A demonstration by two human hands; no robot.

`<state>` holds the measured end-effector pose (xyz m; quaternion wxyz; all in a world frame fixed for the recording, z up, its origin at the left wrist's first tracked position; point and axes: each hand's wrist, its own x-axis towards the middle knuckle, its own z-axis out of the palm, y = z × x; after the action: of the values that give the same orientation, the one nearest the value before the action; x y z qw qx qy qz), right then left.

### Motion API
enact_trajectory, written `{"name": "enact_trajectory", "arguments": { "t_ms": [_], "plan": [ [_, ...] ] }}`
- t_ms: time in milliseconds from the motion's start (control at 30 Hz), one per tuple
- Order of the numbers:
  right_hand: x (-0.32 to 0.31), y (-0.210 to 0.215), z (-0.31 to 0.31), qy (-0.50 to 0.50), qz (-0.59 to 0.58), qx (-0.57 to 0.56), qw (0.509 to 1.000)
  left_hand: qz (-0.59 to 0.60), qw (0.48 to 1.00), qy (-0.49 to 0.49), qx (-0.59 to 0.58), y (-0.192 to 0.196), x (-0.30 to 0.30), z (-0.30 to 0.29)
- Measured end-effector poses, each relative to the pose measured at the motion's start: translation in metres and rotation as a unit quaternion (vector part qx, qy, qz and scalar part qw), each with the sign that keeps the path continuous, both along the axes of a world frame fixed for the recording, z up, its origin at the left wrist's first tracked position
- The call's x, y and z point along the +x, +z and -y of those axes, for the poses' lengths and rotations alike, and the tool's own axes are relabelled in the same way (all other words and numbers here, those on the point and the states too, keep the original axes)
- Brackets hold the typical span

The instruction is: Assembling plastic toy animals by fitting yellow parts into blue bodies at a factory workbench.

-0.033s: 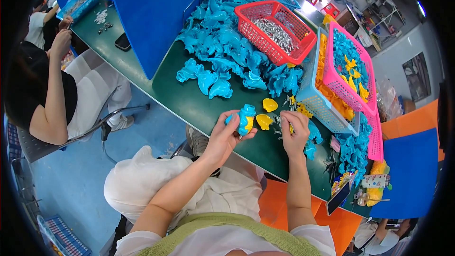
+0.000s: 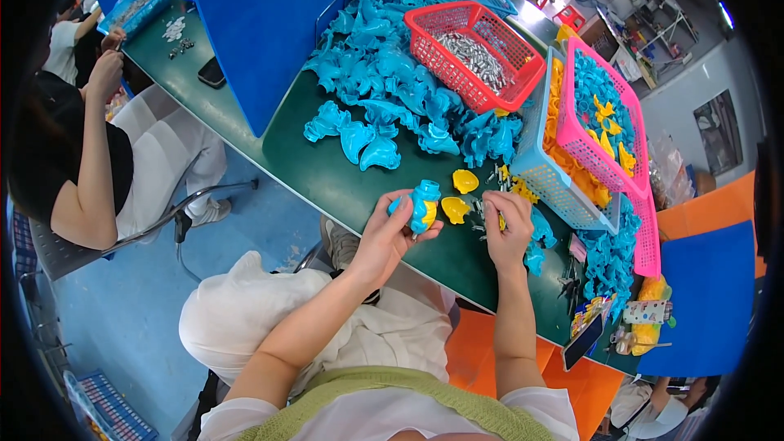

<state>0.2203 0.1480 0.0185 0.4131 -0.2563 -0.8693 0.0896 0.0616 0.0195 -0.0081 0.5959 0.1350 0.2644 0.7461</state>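
My left hand [image 2: 385, 235] is wrapped round a turquoise and yellow plastic toy figure [image 2: 425, 206], held above the front edge of the green table. Two yellow cup-like plastic pieces [image 2: 455, 211] lie just right of the figure. My right hand [image 2: 508, 229] is closed, its thumb and fingers pinched together over a scatter of small metal pieces [image 2: 480, 225]. Whatever sits between those fingertips is too small to make out. Close beyond that hand are small yellow parts [image 2: 523, 189], and turquoise pieces [image 2: 536, 245] lie to its right.
Turquoise shells [image 2: 384, 65] are heaped at the back. A red basket [image 2: 523, 96] holds silvery metal parts. Blue [image 2: 559, 184] and pink [image 2: 608, 175] baskets of plastic pieces stand at right, near a phone [image 2: 584, 341]. Left rises a blue divider [image 2: 237, 24]; a seated person [image 2: 90, 155] works beyond.
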Motion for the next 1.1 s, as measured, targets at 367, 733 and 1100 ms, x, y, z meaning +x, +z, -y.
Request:
{"name": "enact_trajectory", "arguments": {
  "t_ms": [367,733,1100],
  "plan": [
    [0.007,0.015,0.004,0.009,0.046,0.13,0.99,-0.01,1.0,-0.007,0.01,-0.002,0.003,-0.001],
    [0.06,0.098,-0.035,-0.14,0.074,0.177,0.971,0.001,1.0,-0.012,-0.003,0.003,0.002,-0.005],
    [0.118,0.082,-0.149,-0.165,0.3,-0.239,0.909,-0.077,0.996,-0.041,-0.024,0.001,-0.003,0.003]
  ]
}}
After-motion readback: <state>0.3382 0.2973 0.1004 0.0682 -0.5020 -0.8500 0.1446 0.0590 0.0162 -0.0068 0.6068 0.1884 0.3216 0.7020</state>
